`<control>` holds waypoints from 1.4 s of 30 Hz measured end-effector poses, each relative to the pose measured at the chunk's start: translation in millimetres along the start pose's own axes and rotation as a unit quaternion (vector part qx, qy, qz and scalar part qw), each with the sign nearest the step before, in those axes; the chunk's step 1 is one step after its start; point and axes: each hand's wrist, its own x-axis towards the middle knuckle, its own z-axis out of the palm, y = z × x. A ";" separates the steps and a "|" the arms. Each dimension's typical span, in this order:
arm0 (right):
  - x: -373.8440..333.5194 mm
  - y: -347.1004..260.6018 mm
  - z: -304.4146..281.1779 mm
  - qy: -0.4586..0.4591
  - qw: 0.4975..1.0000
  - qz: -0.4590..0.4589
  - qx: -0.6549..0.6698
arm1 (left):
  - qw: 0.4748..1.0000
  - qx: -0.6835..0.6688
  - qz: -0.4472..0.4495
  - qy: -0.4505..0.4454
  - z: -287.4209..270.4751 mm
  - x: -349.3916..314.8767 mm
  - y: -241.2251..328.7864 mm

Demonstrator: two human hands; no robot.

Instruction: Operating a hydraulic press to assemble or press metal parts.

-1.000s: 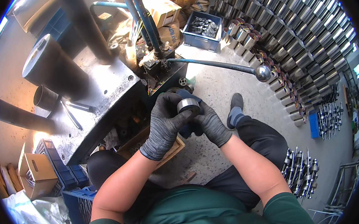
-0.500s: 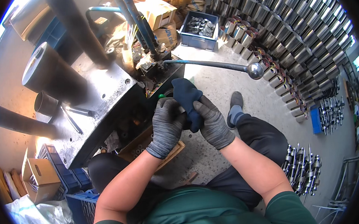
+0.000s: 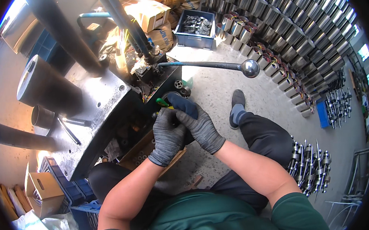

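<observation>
The grey-gloved left hand [image 3: 167,132] and right hand [image 3: 202,131] meet at the middle of the view, side by side and touching. A dark blue cloth [image 3: 183,105] bunches up at 12 o'clock from them, its lower part hidden behind the right hand. The right fingers grasp this cloth, folded over toward the left hand. The left fingers are curled inward; what lies inside their curl is hidden, so I cannot tell what they grasp, if anything. Just beside the cloth, at 11 o'clock from the hands, a green-and-yellow piece [image 3: 162,102] sticks out above the left hand; whether it touches the glove is unclear.

At 10 o'clock from the hands lies a thick metal surface [image 3: 106,86], bearing a large dark cylinder [image 3: 48,88], a short tube [image 3: 43,117] and two slim rods [image 3: 69,131]. A lever [image 3: 202,65] runs out to a shiny ball [image 3: 250,68] at 2 o'clock. At 12 o'clock, farther off, a blue crate [image 3: 195,41] on the floor [image 3: 212,83] holds metal parts. Stacked metal cylinders [image 3: 289,26] fill the area at 2 o'clock, and a cluster of shafts [image 3: 308,166] stands at 4 o'clock. At 8 o'clock, near the left wrist, is a wooden box [image 3: 177,161] with small ring-shaped pieces [image 3: 141,157] inside.
</observation>
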 end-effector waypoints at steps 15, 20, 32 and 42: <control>8.6 5.5 -11.8 0.026 0.953 0.047 0.298 | 0.974 -0.195 -0.059 -0.096 -12.5 1.3 10.0; 6.6 -2.1 -14.8 0.057 0.971 0.051 0.225 | 0.963 -0.201 -0.101 -0.146 -21.3 8.6 13.2; 5.5 -29.3 -20.2 -0.024 0.987 0.014 0.159 | 0.782 -0.546 -0.267 -0.138 -20.3 8.0 5.0; -3.7 -8.7 -13.0 0.040 0.945 -0.139 -0.292 | 0.784 -0.534 -0.273 -0.158 -2.6 -14.4 -0.1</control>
